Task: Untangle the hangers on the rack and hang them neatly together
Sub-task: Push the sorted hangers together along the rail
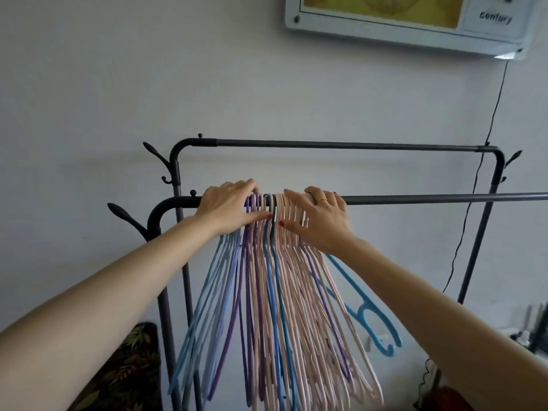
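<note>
Both my left hand [226, 207] and right hand [318, 216] press flat-fingered against bunched pink, purple and blue plastic hangers [275, 307] hanging long-axis down from the grey metal rack's front rail [430, 198]; the white wall unit [415, 22] reads "century".

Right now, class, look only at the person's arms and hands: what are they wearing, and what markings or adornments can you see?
Both forearms are bare, with no sleeves in view. The right hand wears a thin gold ring on one finger. Red polish shows on the thumbnails of the right hand and the left hand. No gloves, watch or bracelet are visible.
</note>
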